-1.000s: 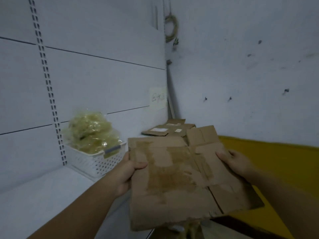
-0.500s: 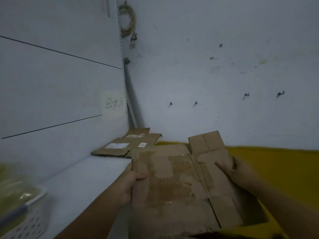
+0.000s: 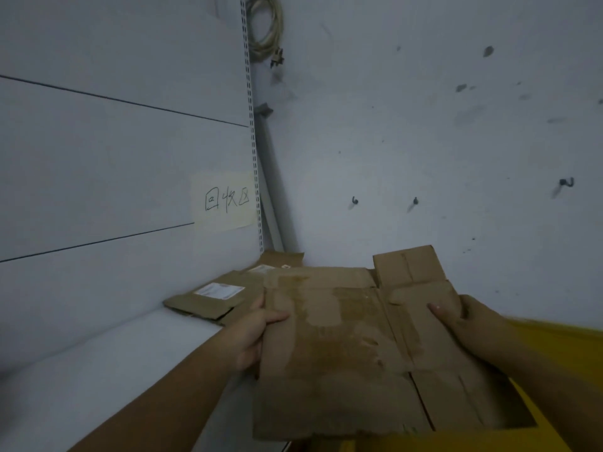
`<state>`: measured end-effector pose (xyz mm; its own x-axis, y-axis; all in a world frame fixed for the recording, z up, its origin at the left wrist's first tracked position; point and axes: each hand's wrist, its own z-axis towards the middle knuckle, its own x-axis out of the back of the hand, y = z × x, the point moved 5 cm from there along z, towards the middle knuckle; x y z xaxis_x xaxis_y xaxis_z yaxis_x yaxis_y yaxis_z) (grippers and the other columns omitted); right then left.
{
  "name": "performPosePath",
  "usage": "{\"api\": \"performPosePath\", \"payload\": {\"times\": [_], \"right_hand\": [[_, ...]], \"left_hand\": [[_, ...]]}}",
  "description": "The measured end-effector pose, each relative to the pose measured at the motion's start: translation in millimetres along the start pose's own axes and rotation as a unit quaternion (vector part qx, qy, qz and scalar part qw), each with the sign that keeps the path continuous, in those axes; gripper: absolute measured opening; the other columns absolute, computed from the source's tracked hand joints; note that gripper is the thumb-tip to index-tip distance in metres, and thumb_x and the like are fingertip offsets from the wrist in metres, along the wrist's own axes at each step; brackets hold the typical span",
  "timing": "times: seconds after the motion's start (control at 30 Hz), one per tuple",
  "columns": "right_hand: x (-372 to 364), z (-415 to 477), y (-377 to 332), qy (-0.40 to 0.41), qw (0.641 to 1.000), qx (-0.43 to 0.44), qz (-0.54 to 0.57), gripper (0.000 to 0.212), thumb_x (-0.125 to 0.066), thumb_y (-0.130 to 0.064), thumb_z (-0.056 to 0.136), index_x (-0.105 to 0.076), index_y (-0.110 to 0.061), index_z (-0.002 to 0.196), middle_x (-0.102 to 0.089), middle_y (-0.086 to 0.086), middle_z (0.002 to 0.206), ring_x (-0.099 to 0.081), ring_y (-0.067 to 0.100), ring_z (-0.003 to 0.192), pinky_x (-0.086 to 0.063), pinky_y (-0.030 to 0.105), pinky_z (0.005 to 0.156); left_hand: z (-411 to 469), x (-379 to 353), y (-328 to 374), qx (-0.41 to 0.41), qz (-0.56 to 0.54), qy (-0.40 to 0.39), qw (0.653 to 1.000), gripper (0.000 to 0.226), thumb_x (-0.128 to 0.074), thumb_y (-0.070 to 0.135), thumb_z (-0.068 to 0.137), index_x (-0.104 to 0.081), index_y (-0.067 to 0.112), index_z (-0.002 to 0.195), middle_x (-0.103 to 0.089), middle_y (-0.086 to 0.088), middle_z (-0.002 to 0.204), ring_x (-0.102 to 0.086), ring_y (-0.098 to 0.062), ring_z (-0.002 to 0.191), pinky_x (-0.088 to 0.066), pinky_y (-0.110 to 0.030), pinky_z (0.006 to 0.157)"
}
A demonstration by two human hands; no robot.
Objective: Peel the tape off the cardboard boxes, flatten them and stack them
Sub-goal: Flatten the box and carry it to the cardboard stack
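Note:
I hold a flattened brown cardboard box (image 3: 352, 353) level in front of me, its face torn and stained where tape was. My left hand (image 3: 253, 334) grips its left edge with the thumb on top. My right hand (image 3: 463, 321) grips its right side, thumb resting on the cardboard. Beyond it, in the corner of the white shelf (image 3: 114, 363), lies a stack of flattened boxes (image 3: 212, 300) with white labels; the held box overlaps the stack's near right part in view.
A paper note with handwritten characters (image 3: 225, 200) is stuck on the white panel wall above the stack. A coiled cable (image 3: 266, 26) hangs in the corner, and a grey bar leans there. A yellow surface (image 3: 561, 340) lies at the right under the wall.
My view has swung right and closer to the corner; the white basket of bags has left the frame. The held box has moved toward the stack of flattened boxes. Both hands keep their grip.

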<state>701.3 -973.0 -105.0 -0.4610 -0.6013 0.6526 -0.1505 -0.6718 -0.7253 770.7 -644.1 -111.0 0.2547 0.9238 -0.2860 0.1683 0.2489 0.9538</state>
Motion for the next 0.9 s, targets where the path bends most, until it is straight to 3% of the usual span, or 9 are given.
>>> {"api": "performPosePath", "payload": {"times": [0.17, 0.3, 0.37, 0.43, 0.5, 0.57, 0.7, 0.83, 0.9], "right_hand": [[-41.0, 62.7, -16.9, -0.032, 0.998, 0.048, 0.022, 0.056, -0.051, -0.052, 0.087, -0.05, -0.009, 0.122, -0.061, 0.015, 0.116, -0.052, 0.023, 0.084, -0.043, 0.033, 0.077], [-71.3, 117.9, -42.0, -0.039, 0.994, 0.093, 0.036, 0.055, -0.051, -0.05, 0.088, -0.051, -0.008, 0.124, -0.061, 0.014, 0.117, -0.05, 0.021, 0.085, -0.039, 0.031, 0.078], [-86.2, 144.4, -51.8, -0.033, 0.992, 0.116, 0.039, 0.053, -0.051, -0.049, 0.088, -0.053, -0.008, 0.122, -0.061, 0.011, 0.106, -0.051, 0.02, 0.082, -0.039, 0.031, 0.077], [-99.5, 173.8, -62.6, -0.039, 0.99, 0.133, 0.026, 0.054, -0.052, -0.049, 0.087, -0.053, -0.007, 0.122, -0.061, 0.01, 0.102, -0.051, 0.019, 0.081, -0.038, 0.03, 0.076], [-111.0, 204.5, -74.6, -0.051, 0.987, 0.155, -0.004, 0.055, -0.052, -0.048, 0.088, -0.052, -0.007, 0.124, -0.062, 0.014, 0.113, -0.049, 0.019, 0.083, -0.037, 0.03, 0.078], [-122.4, 239.3, -91.1, -0.054, 0.981, 0.187, -0.015, 0.055, -0.051, -0.048, 0.088, -0.052, -0.007, 0.125, -0.062, 0.015, 0.119, -0.049, 0.02, 0.085, -0.037, 0.03, 0.079], [-164.9, 299.2, -121.5, -0.096, 0.965, 0.241, -0.028, 0.054, -0.049, -0.051, 0.088, -0.055, -0.01, 0.122, -0.063, 0.013, 0.116, -0.055, 0.024, 0.09, -0.038, 0.031, 0.081], [-229.3, 335.5, -156.9, -0.158, 0.939, 0.304, 0.0, 0.056, -0.047, -0.062, 0.084, -0.063, -0.012, 0.106, -0.065, 0.005, 0.096, -0.052, 0.015, 0.075, -0.036, 0.028, 0.071], [-259.5, 347.5, -174.3, -0.193, 0.923, 0.333, 0.024, 0.053, -0.049, -0.061, 0.084, -0.065, -0.014, 0.102, -0.063, 0.004, 0.091, -0.053, 0.015, 0.076, -0.037, 0.026, 0.068]], "left_hand": [[36.9, 28.4, 3.5, -0.015, -0.019, 0.061, 0.998, 0.055, -0.054, -0.002, 0.088, -0.042, 0.018, 0.138, -0.064, -0.012, 0.12, -0.063, -0.03, 0.103, -0.058, -0.04, 0.078], [76.1, 49.4, 25.9, -0.052, -0.019, 0.09, 0.994, 0.037, -0.052, -0.005, 0.087, -0.057, 0.021, 0.113, -0.073, -0.009, 0.093, -0.071, -0.026, 0.077, -0.059, -0.035, 0.053], [99.2, 62.1, 32.5, -0.057, -0.016, 0.106, 0.993, 0.034, -0.053, -0.006, 0.086, -0.06, 0.023, 0.102, -0.075, -0.007, 0.086, -0.072, -0.025, 0.071, -0.058, -0.033, 0.051], [123.0, 72.6, 34.7, -0.052, -0.012, 0.12, 0.991, 0.035, -0.054, -0.006, 0.086, -0.06, 0.024, 0.102, -0.073, -0.009, 0.096, -0.07, -0.027, 0.082, -0.059, -0.034, 0.057], [143.2, 80.4, 35.8, -0.044, -0.008, 0.134, 0.99, 0.033, -0.054, -0.005, 0.087, -0.06, 0.025, 0.101, -0.071, -0.008, 0.101, -0.068, -0.029, 0.088, -0.06, -0.039, 0.059], [160.4, 88.2, 40.8, -0.054, -0.015, 0.149, 0.987, 0.031, -0.055, -0.004, 0.088, -0.06, 0.025, 0.095, -0.071, -0.009, 0.1, -0.068, -0.03, 0.091, -0.06, -0.046, 0.064], [174.7, 107.5, 41.8, -0.058, -0.05, 0.203, 0.976, 0.032, -0.056, -0.003, 0.088, -0.059, 0.026, 0.103, -0.071, -0.012, 0.104, -0.07, -0.032, 0.089, -0.057, -0.054, 0.066], [169.0, 130.4, 51.4, -0.073, -0.014, 0.289, 0.955, 0.036, -0.058, 0.005, 0.089, -0.054, 0.027, 0.116, -0.067, -0.011, 0.113, -0.066, -0.034, 0.098, -0.06, -0.04, 0.056], [164.9, 141.6, 57.0, -0.084, 0.01, 0.334, 0.939, 0.039, -0.059, 0.007, 0.088, -0.05, 0.027, 0.121, -0.065, -0.01, 0.117, -0.063, -0.034, 0.104, -0.058, -0.045, 0.075]]}}
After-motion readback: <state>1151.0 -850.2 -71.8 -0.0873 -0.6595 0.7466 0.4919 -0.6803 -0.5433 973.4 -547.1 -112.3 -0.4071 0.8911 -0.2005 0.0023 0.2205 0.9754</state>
